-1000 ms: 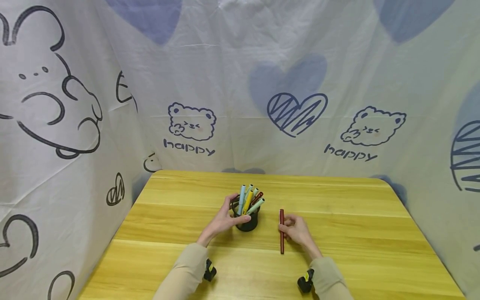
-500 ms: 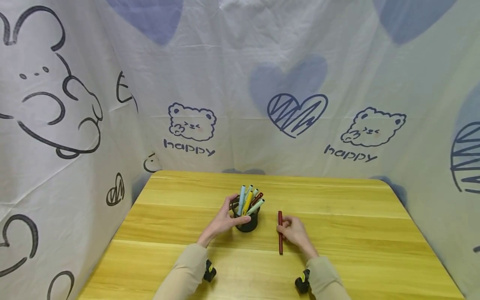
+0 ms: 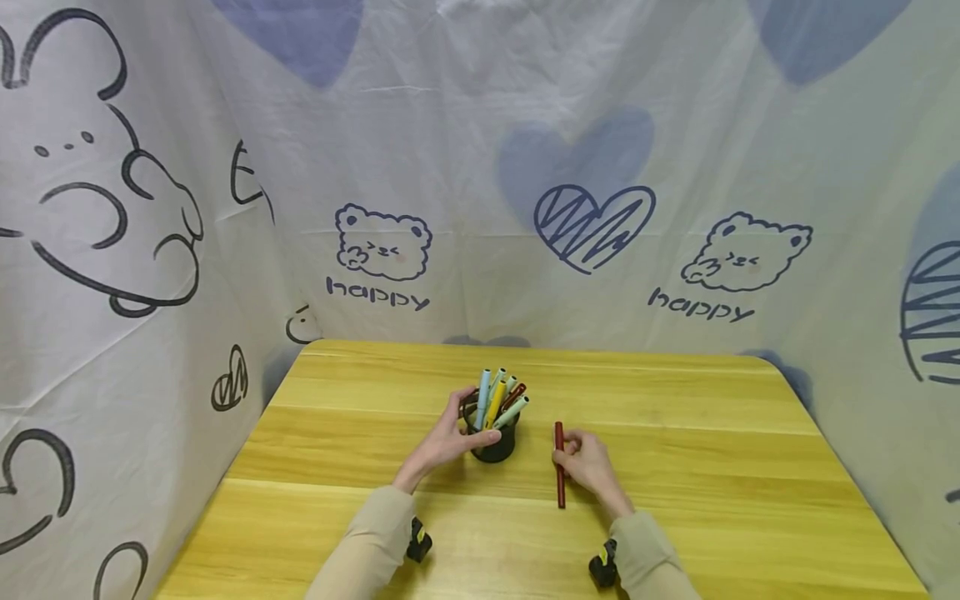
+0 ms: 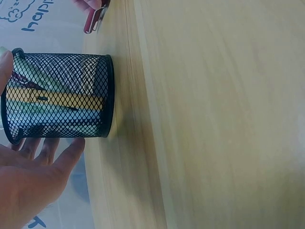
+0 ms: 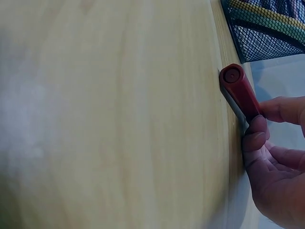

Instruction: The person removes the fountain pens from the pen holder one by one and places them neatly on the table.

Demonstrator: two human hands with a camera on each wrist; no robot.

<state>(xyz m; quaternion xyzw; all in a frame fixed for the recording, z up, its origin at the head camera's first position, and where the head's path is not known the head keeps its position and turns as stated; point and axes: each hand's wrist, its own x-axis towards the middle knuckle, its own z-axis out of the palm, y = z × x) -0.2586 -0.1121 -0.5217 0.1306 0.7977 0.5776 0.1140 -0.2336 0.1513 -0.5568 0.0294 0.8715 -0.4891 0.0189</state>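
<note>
Right hand [image 3: 588,462] pinches the red pen [image 3: 560,482], lower centre of the head view, long axis running up-frame; right wrist view, its far end's lost behind fingers [image 5: 283,109]! Left hand [image 3: 444,443] grips the cup [image 3: 495,452], mesh half-veiling the pens [image 3: 495,403].

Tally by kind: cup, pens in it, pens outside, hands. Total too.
Black mesh cup: 1
Pens in the cup: 6 I can make out; more may be hidden
Red pen outside the cup: 1
Hands: 2 (left hand on the cup, right hand pinching the red pen)
Total: 10 made out
</note>
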